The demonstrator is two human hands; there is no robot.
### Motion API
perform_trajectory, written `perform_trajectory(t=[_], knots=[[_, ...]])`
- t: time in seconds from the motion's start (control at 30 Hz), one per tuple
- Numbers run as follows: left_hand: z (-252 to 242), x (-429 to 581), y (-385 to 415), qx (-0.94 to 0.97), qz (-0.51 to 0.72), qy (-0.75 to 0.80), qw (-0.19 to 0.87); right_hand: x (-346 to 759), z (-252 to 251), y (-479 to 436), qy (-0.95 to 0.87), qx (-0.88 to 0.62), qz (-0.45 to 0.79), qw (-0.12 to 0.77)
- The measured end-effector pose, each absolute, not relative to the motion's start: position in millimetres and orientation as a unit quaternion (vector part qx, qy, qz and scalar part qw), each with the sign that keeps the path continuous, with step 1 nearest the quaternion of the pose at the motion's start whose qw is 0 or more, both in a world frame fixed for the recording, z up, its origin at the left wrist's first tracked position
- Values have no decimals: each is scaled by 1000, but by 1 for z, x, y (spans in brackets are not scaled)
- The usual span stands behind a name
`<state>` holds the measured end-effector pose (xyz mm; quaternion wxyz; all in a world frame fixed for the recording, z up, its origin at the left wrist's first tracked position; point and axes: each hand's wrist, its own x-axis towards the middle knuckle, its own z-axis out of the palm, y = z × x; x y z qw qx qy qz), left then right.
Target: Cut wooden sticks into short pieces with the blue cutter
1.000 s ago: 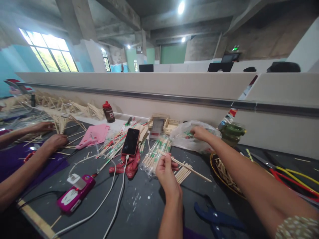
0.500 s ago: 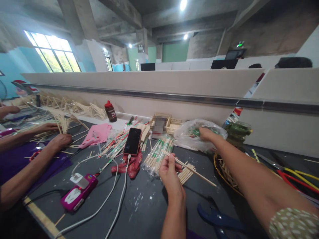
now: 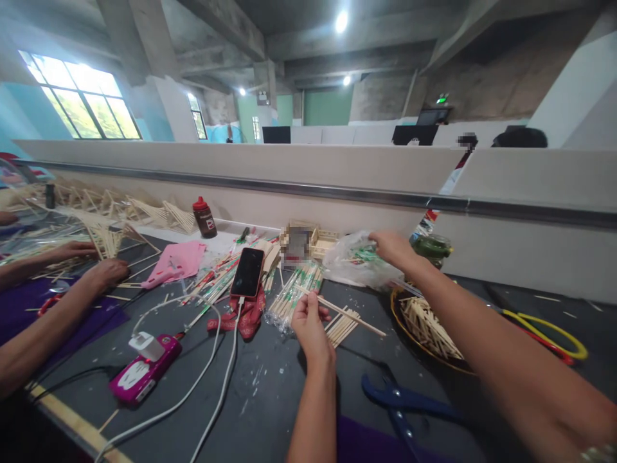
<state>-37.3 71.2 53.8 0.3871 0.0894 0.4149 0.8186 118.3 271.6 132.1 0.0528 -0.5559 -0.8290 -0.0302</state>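
Between the thumb and fingers of my left hand (image 3: 311,325) is a thin wooden chopstick (image 3: 359,319), slanting down to the right. Several loose chopsticks (image 3: 343,328) lie side by side on the table just beyond that hand. My right hand (image 3: 395,251) is stretched out at the top of a clear plastic bag (image 3: 351,263) with green-printed items inside. Its fingers look pressed together, but what they grip, if anything, cannot be made out. Left of the bag lies a pack of wrapped chopsticks (image 3: 296,289).
A basket (image 3: 405,331) of short wooden pieces and blue-handled pliers (image 3: 409,399) lie at the right. A phone (image 3: 248,273), white cable and purple power strip (image 3: 144,373) sit left. Another person's hands (image 3: 108,273) work farther left by a pink glue gun (image 3: 164,273).
The view has turned slightly right. My right hand has shifted to the top edge of the plastic bag. My left hand keeps its hold on the chopstick.
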Motion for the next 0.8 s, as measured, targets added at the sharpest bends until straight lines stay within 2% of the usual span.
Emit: perform_trajectory(t=[0.1,0.2,0.37,0.6,0.8], knots=[[54,-39,70,78,825,410,380,129,151,252,-815,-573,-53,66],[54,-41,70,72,829,408,374,137,160,238,-822,-568,-27,28],[54,-42,71,66,831,412,368,127,142,229,-851,-523,28,-29],[53,-40,72,69,825,417,375,92,89,234,-861,-508,3,1],[50,-40,73,81,818,427,376,82,89,239,-852,-521,13,49]])
